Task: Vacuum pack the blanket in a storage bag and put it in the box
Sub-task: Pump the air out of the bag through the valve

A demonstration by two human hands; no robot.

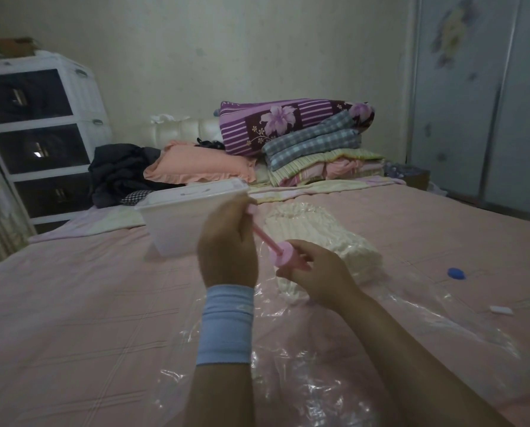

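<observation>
Bed (72,288): blanket (322,235) behind right grip (319,274) holding pump (283,256).

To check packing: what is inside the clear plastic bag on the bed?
The clear plastic bag holds a folded cream ribbed blanket. The right hand and pink plastic pump hide part of it.

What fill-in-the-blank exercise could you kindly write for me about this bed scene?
1. The left hand and right hand hold a pump coloured ____.
2. The cream blanket lies ____ the clear bag.
3. The white box stands to the ____ of the blanket.
4. The wristband on the left arm is ____.

Missing words: pink; inside; left; blue.
</observation>
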